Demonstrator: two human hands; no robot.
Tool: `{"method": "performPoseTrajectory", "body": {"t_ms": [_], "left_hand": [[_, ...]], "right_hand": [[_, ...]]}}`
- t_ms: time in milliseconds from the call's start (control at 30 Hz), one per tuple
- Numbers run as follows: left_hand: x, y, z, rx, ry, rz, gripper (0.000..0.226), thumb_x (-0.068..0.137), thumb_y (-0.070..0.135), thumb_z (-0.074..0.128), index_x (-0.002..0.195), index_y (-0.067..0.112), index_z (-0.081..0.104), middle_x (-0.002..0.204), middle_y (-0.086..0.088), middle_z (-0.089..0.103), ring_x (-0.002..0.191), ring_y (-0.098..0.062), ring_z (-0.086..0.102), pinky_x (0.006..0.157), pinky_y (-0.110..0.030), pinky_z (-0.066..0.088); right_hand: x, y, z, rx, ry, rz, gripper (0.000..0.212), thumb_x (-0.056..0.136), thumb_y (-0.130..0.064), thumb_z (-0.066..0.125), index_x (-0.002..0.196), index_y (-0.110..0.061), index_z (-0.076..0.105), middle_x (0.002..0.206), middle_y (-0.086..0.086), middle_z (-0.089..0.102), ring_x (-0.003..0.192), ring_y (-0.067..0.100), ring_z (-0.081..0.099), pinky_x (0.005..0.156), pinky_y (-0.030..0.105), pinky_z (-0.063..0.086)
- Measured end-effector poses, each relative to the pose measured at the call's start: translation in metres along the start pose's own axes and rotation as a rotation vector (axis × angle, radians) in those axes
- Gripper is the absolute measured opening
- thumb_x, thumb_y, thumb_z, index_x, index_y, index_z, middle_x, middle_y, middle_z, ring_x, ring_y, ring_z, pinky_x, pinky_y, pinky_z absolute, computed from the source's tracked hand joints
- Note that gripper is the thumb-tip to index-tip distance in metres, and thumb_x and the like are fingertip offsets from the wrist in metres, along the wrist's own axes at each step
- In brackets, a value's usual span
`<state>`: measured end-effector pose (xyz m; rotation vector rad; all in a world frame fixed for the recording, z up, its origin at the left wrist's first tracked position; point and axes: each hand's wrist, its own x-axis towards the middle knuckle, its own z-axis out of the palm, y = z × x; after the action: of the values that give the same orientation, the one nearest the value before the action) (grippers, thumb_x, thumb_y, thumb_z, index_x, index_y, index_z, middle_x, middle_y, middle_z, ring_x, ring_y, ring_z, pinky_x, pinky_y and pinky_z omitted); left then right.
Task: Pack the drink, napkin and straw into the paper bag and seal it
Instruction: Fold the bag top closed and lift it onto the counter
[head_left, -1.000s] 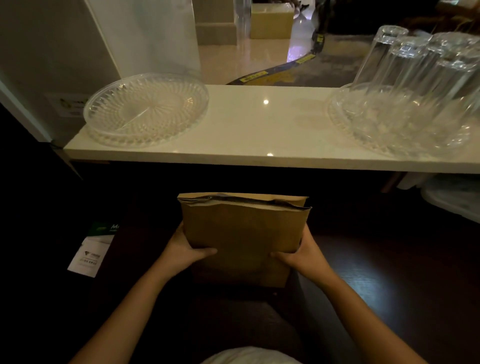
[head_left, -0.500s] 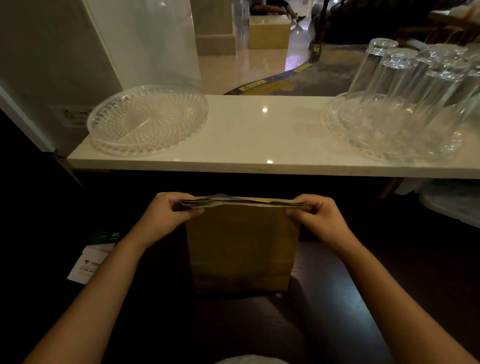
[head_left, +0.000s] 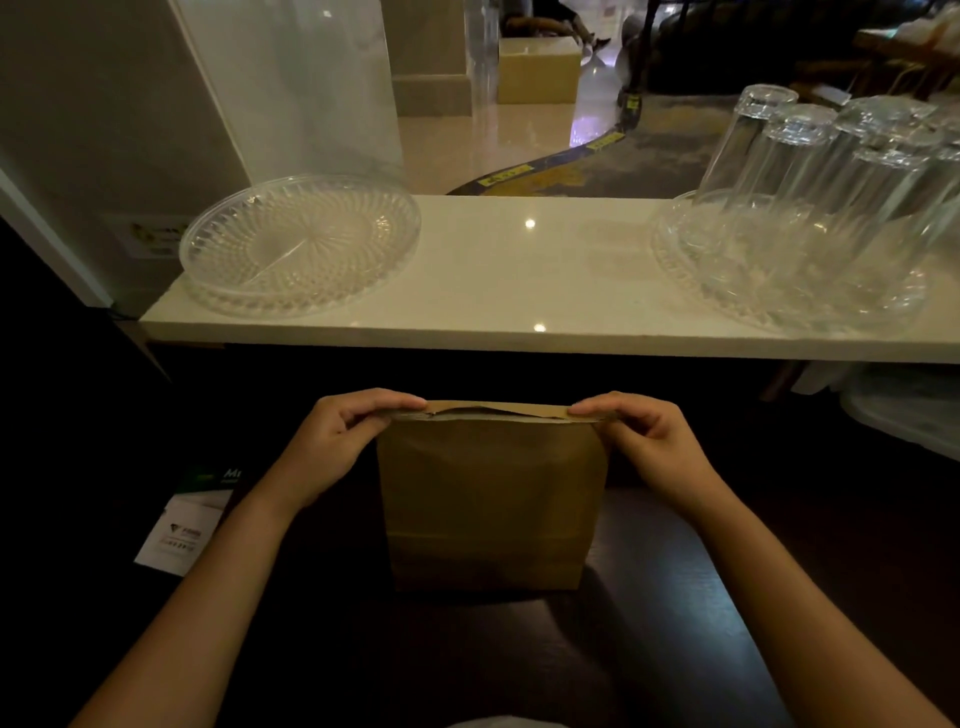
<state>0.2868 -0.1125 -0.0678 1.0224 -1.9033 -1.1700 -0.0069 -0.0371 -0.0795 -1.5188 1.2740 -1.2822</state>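
A brown paper bag (head_left: 491, 499) stands upright on the dark counter in front of me. Its top edge is pressed almost flat, with a thin gap showing a pale lining. My left hand (head_left: 332, 441) pinches the top left corner of the bag. My right hand (head_left: 649, 441) pinches the top right corner. The drink, napkin and straw are hidden from view.
A raised white ledge (head_left: 519, 291) runs across behind the bag. On it sit a clear ribbed dish (head_left: 301, 244) at the left and a clear tray (head_left: 779, 280) with several upturned glasses (head_left: 810, 171) at the right. A printed leaflet (head_left: 187, 525) lies left of my forearm.
My hands rose from the bag's sides to its top corners and pressed the mouth flat. Since half a second ago they have hardly moved.
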Motion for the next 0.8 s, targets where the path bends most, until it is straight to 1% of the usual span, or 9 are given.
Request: {"method": "performPoseTrajectory", "body": {"t_ms": [133,167,300,433,533,600,633,700,800], "left_hand": [[-0.003,0.001,0.0,-0.057,0.023,0.027,0.022,0.078,0.024,0.055,0.085,0.033,0.075,0.091,0.016,0.074,0.094,-0.002,0.065,0.079,-0.01,0.047],[-0.002,0.002,0.001,-0.03,0.053,0.043,0.02,0.08,0.022,0.06,0.082,0.037,0.074,0.088,0.02,0.073,0.09,0.0,0.065,0.078,-0.009,0.047],[-0.001,-0.007,0.006,0.131,0.124,0.054,0.045,0.08,0.001,0.064,0.076,0.045,0.069,0.086,0.025,0.07,0.086,0.002,0.064,0.075,-0.01,0.05],[0.0,0.002,0.002,0.104,0.096,-0.003,0.041,0.08,0.003,0.066,0.081,0.042,0.052,0.086,0.006,0.071,0.088,-0.002,0.065,0.077,-0.023,0.051],[0.008,0.026,0.006,0.423,-0.08,0.044,0.022,0.078,0.027,0.065,0.091,0.044,0.057,0.093,0.02,0.065,0.095,0.007,0.059,0.087,-0.022,0.042],[0.016,0.048,0.021,0.571,-0.173,0.086,0.039,0.07,0.055,0.056,0.108,0.043,0.058,0.094,0.025,0.064,0.1,0.001,0.058,0.098,-0.029,0.037],[0.021,0.056,0.033,0.615,-0.208,0.107,0.048,0.07,0.062,0.052,0.113,0.042,0.057,0.097,0.024,0.066,0.103,-0.004,0.056,0.102,-0.032,0.032],[0.03,0.066,0.061,0.728,-0.262,0.21,0.039,0.081,0.054,0.05,0.114,0.035,0.06,0.108,0.016,0.068,0.106,-0.008,0.056,0.103,-0.032,0.026],[0.04,0.072,0.09,0.797,-0.297,0.343,0.026,0.089,0.035,0.052,0.107,0.024,0.067,0.106,0.005,0.071,0.1,-0.011,0.06,0.102,-0.031,0.034]], "right_hand": [[-0.001,-0.001,0.001,-0.068,-0.002,-0.054,0.048,0.084,0.009,0.054,0.079,-0.036,0.071,0.082,-0.022,0.071,0.078,0.0,0.065,0.067,0.009,0.049],[-0.002,0.0,0.001,-0.085,0.002,-0.057,0.047,0.083,0.008,0.055,0.079,-0.036,0.071,0.083,-0.021,0.071,0.077,0.001,0.065,0.066,0.009,0.049],[-0.004,0.002,0.001,-0.104,0.014,-0.042,0.029,0.082,0.001,0.062,0.085,-0.028,0.067,0.077,-0.005,0.069,0.067,0.005,0.062,0.061,0.012,0.05],[-0.003,0.001,0.002,-0.069,0.02,0.044,0.025,0.082,-0.001,0.061,0.094,-0.023,0.059,0.062,-0.013,0.07,0.059,0.001,0.064,0.056,0.011,0.049],[-0.002,-0.003,0.0,-0.121,-0.005,0.059,0.02,0.082,-0.001,0.062,0.08,-0.021,0.065,0.065,-0.015,0.072,0.064,0.002,0.067,0.059,0.011,0.051],[-0.002,-0.007,0.0,-0.136,-0.027,0.059,0.022,0.082,-0.001,0.062,0.076,-0.022,0.065,0.068,-0.013,0.073,0.067,0.004,0.069,0.062,0.014,0.053],[-0.001,-0.009,0.001,-0.149,-0.035,0.052,0.022,0.081,-0.002,0.062,0.075,-0.023,0.065,0.068,-0.01,0.074,0.069,0.006,0.069,0.063,0.016,0.054],[-0.001,-0.013,0.004,-0.183,-0.039,0.03,0.02,0.08,-0.004,0.064,0.075,-0.023,0.066,0.069,-0.003,0.073,0.071,0.01,0.07,0.064,0.019,0.055],[-0.003,-0.017,0.007,-0.285,-0.036,-0.016,0.017,0.078,-0.009,0.069,0.071,-0.024,0.065,0.067,-0.008,0.07,0.067,0.007,0.068,0.06,0.014,0.052]]}}
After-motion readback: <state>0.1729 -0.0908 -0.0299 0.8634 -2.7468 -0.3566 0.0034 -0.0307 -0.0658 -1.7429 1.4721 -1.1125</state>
